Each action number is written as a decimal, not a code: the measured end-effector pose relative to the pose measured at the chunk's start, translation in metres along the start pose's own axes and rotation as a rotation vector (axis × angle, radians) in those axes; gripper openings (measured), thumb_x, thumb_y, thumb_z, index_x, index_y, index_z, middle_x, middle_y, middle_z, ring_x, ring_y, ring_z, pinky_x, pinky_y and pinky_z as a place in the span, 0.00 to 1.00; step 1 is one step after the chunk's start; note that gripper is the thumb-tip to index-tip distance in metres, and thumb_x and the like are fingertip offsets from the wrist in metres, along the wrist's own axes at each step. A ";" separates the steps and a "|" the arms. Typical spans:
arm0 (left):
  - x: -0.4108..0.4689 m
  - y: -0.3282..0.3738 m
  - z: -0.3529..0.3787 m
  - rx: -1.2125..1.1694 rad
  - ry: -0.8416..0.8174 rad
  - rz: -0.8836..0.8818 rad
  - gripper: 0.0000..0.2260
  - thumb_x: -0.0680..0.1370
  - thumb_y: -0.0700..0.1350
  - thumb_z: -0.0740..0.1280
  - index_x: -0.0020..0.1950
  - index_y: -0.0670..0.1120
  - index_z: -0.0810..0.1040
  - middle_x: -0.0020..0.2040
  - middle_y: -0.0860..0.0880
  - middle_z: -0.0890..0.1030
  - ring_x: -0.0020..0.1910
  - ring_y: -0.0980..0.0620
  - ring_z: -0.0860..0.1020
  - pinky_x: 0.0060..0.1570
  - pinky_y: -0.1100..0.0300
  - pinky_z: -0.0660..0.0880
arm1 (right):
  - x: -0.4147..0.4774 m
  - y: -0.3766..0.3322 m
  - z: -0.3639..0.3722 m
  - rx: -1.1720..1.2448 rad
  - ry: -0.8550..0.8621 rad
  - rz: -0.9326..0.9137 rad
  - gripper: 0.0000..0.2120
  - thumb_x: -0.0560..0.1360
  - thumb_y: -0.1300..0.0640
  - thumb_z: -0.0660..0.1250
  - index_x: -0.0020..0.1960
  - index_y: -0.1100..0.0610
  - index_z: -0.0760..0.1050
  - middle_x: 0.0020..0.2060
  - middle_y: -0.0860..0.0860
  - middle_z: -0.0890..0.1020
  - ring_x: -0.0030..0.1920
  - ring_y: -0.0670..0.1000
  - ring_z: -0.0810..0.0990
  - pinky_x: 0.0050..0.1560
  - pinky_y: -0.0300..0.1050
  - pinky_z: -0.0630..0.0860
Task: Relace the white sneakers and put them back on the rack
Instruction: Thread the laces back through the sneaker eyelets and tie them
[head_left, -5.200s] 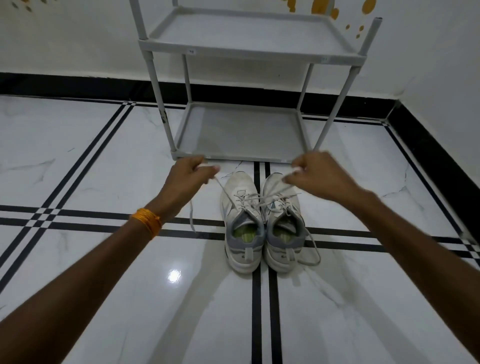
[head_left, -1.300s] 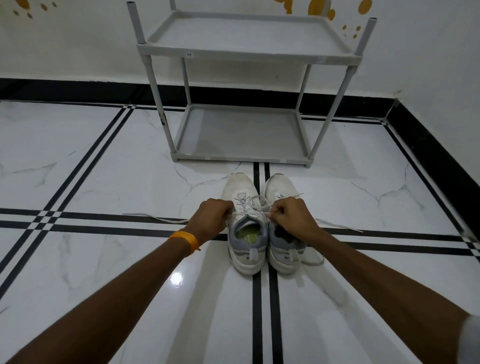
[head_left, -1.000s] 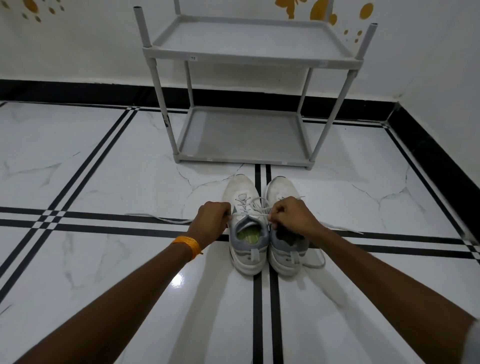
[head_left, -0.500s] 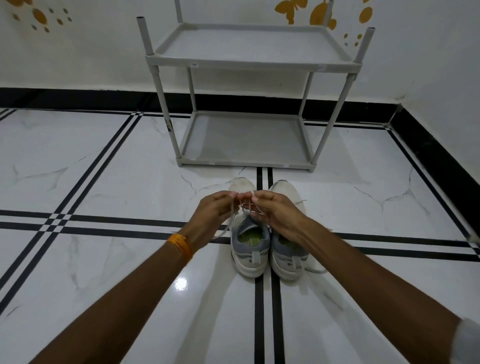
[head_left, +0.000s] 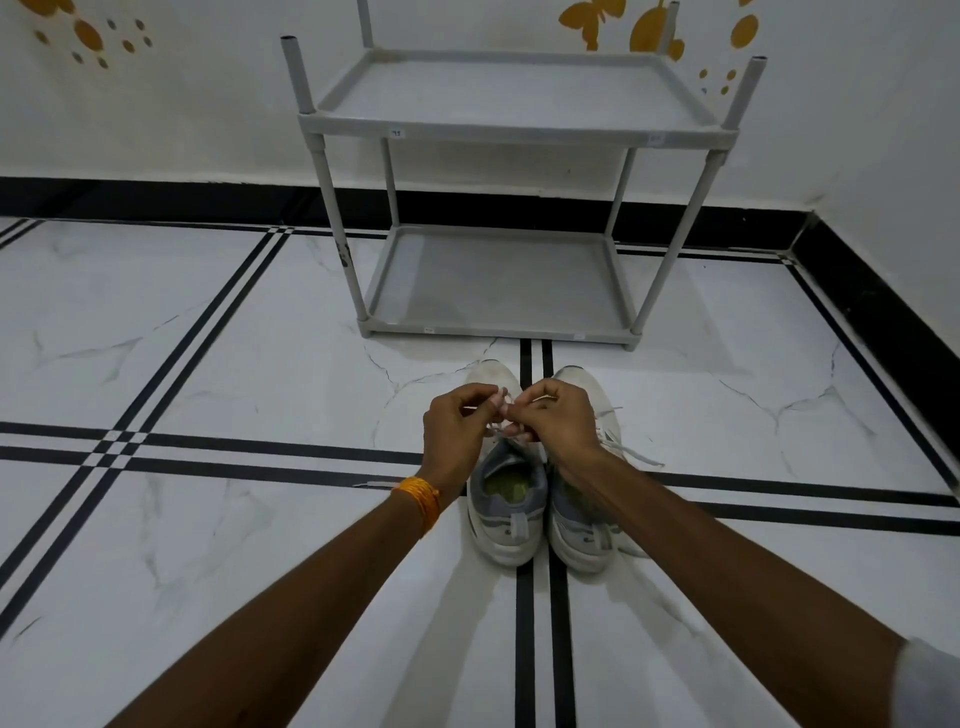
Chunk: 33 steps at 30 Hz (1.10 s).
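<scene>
The lace (head_left: 501, 428) of the left sneaker (head_left: 506, 499) is pinched by the left hand (head_left: 457, 431) and right hand (head_left: 558, 421), held together above it; tying seems in hand; a snug bow is called for next; the rack (head_left: 498, 283) stands bare.

I see a glossy white marble floor (head_left: 208, 545) with black stripes, a black skirting (head_left: 156, 200), and white walls (head_left: 208, 114) with orange decals (head_left: 589, 21).

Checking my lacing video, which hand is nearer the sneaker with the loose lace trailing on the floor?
Right. The right hand is over the right sneaker; the left hand works beyond the left sneaker.
</scene>
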<state>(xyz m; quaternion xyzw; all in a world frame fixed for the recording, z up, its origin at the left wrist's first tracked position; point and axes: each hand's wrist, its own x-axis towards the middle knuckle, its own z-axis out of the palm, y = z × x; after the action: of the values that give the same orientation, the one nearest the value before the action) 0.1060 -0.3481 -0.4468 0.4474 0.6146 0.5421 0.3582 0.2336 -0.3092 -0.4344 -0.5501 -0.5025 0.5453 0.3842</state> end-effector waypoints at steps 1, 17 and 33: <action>-0.001 0.000 0.000 0.006 -0.008 0.002 0.06 0.78 0.41 0.68 0.53 0.44 0.83 0.47 0.49 0.84 0.45 0.54 0.82 0.41 0.66 0.80 | 0.001 0.002 -0.001 0.016 -0.003 0.004 0.11 0.67 0.60 0.78 0.43 0.63 0.78 0.33 0.56 0.84 0.31 0.50 0.84 0.32 0.40 0.80; 0.009 0.000 -0.006 0.213 -0.156 0.176 0.08 0.71 0.42 0.75 0.46 0.40 0.83 0.40 0.45 0.85 0.37 0.55 0.83 0.39 0.67 0.81 | 0.002 0.006 -0.003 0.046 -0.033 0.100 0.05 0.69 0.69 0.73 0.43 0.62 0.82 0.42 0.60 0.85 0.44 0.59 0.86 0.47 0.51 0.84; 0.015 0.002 -0.006 -0.249 -0.340 -0.314 0.13 0.75 0.41 0.71 0.57 0.35 0.78 0.45 0.41 0.83 0.41 0.50 0.83 0.42 0.63 0.81 | -0.011 0.002 -0.008 0.103 -0.113 -0.032 0.12 0.71 0.70 0.71 0.53 0.62 0.77 0.41 0.58 0.86 0.43 0.56 0.86 0.46 0.48 0.84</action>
<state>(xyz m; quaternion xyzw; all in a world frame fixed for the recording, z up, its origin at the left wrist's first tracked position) 0.0959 -0.3363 -0.4432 0.3836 0.5361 0.4682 0.5885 0.2432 -0.3190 -0.4336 -0.4897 -0.5032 0.5945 0.3917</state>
